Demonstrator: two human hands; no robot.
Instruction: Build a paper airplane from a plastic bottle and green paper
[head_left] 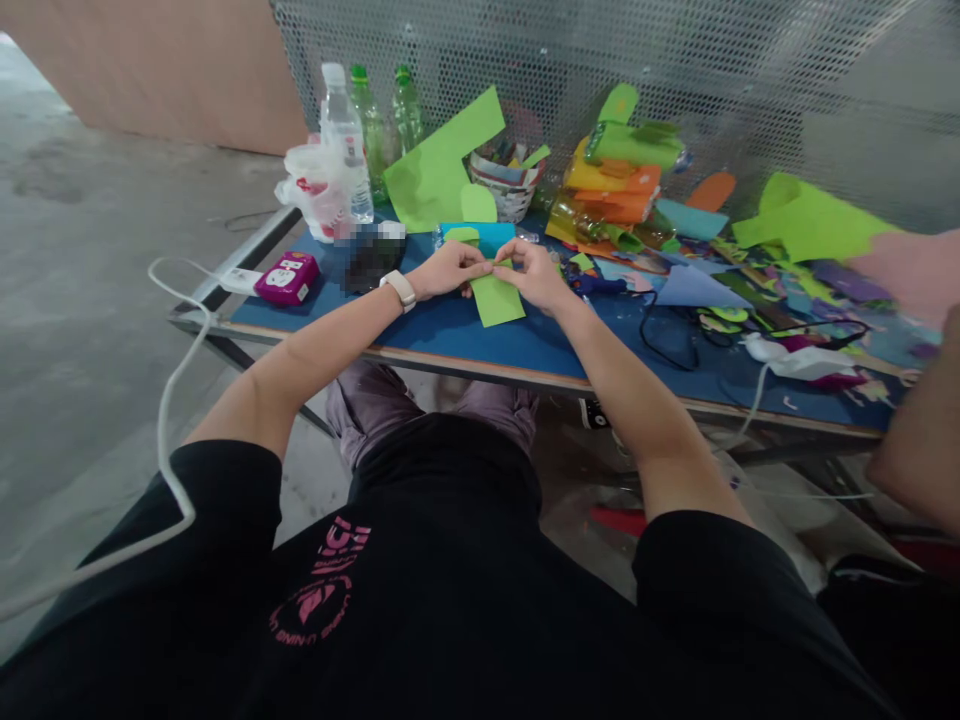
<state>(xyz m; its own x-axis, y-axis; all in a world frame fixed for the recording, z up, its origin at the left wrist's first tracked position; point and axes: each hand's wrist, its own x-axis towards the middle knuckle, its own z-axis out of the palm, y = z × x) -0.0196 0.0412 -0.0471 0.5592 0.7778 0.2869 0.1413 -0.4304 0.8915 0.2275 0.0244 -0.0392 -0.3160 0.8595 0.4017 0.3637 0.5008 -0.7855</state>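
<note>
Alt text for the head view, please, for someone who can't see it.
A person's left hand and right hand pinch green paper over a blue table. Beyond them stand plastic bottles and a basket; colored paper scraps lie to the right, a magenta box to the left.

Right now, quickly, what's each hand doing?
Left hand: closed, holding the green paper at its upper end.
Right hand: closed, pinching the same green paper.

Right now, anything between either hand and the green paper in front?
Nothing visible: the left hand and right hand both have fingers at the upper end of the green paper. The blue roll lies just beyond, not between.
</note>
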